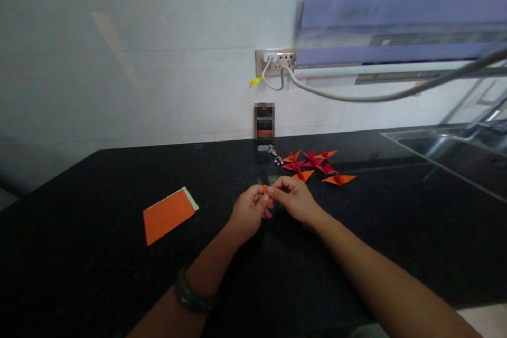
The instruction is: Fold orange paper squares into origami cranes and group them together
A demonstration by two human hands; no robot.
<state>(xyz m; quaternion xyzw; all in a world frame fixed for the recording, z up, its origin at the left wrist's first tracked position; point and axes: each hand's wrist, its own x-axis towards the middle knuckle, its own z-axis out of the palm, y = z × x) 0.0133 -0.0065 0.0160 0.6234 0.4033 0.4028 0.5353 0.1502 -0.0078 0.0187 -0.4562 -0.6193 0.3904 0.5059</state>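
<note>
Hands: two, the left hand point(247, 212) and the right hand point(296, 199), with one small orange paper piece point(268, 196) pinched between them.

Folded paper figures just beyond the right hand: seven as best I can count. That is four orange figures point(339, 179) and three dark red figures point(312, 159); they overlap, so the tally is approximate.

Flat sheets point(167, 216) well to the left of the left hand: one stack, at least two sheets, orange on top with a pale green edge beneath.

Wristband point(190, 296) behind the left hand: one.

Far beyond both hands, at the wall: one dark box point(264, 122), one socket plate point(276, 61), two cables point(356, 97).
</note>
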